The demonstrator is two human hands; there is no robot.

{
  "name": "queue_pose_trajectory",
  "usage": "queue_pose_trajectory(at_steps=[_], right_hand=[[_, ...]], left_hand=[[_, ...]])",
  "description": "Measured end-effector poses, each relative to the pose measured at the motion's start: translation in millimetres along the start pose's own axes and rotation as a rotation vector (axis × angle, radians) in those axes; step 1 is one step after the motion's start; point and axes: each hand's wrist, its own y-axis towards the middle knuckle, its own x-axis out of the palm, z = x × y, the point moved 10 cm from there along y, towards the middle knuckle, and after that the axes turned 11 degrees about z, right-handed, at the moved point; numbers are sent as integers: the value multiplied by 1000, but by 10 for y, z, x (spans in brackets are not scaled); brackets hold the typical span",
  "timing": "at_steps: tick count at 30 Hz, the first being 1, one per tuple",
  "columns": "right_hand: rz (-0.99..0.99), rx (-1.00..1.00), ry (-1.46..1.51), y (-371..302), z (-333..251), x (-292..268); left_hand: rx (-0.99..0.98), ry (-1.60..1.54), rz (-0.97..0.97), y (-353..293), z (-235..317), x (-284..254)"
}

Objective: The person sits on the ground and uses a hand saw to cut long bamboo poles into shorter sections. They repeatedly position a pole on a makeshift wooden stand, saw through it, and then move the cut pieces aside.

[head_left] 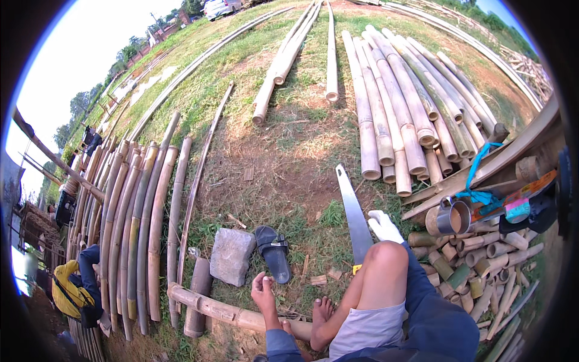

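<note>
My left hand (pixel 263 294) is bare and raised over a thick bamboo pole (pixel 217 309) lying crosswise before me. Its fingers curl loosely, and I see nothing in them. My right hand (pixel 385 227), in a white glove, is beyond my bent knee with its fingers stretched out and holding nothing visible. To its left is a handsaw (pixel 354 217), its bare blade pointing away from me. The saw's yellow handle (pixel 357 268) is partly hidden by my leg. A black sandal (pixel 273 253) lies beside a grey stone block (pixel 233 256), ahead of my left hand.
Long bamboo poles (pixel 140 235) lie side by side at the left, near a person in yellow (pixel 67 289). More poles (pixel 398 102) are stacked at the far right. Short bamboo offcuts (pixel 482 259) pile up at the right, below a metal mug (pixel 453 216).
</note>
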Motion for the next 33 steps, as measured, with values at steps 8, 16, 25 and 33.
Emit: queue_pose_trajectory(at_steps=[8, 16, 25, 33], right_hand=[[9, -757, -522, 2345, -1721, 1347], [361, -589, -612, 2710, -1109, 2056], [339, -557, -586, 2791, -1230, 2110], [331, -568, -559, 2838, -1225, 1997]], left_hand=[[75, 214, -421, 524, 459, 1139], [596, 623, -553, 2364, 1279, 2486], [881, 749, -183, 4833, 1960, 5382], [543, 911, -304, 5553, 1558, 6449]])
